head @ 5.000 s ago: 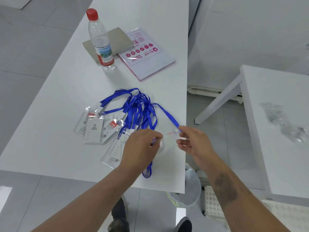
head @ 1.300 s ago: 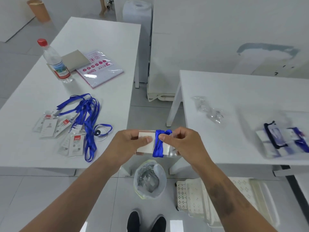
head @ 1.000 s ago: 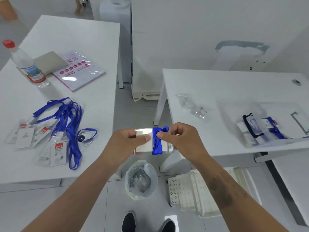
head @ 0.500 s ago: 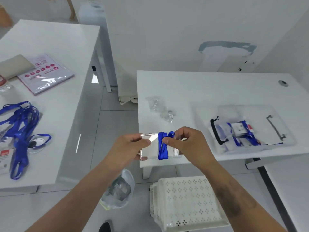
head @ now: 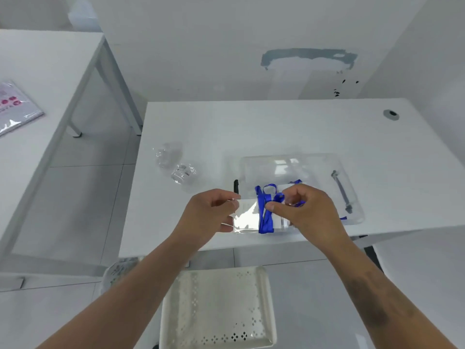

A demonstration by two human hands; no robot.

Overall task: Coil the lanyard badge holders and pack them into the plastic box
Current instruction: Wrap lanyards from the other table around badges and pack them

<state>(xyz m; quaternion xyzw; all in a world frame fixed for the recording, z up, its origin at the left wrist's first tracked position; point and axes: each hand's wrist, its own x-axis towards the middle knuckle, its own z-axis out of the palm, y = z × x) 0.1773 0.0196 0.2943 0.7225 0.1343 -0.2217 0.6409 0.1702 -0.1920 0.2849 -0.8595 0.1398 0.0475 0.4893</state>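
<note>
Above the plastic box (head: 352,212): light, slippery badge holder (head: 245,219), both hands pinching, left hand (head: 208,215) its edge, right hand (head: 309,212) the soft lanyard (head: 265,217).

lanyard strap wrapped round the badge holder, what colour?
Bright blue lanyard strap, wound around the clear badge holder. Head view, the only one, shows it.

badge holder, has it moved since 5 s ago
Yes. The badge holder, then on the left table, is now held over the right table, near the plastic box.
</note>
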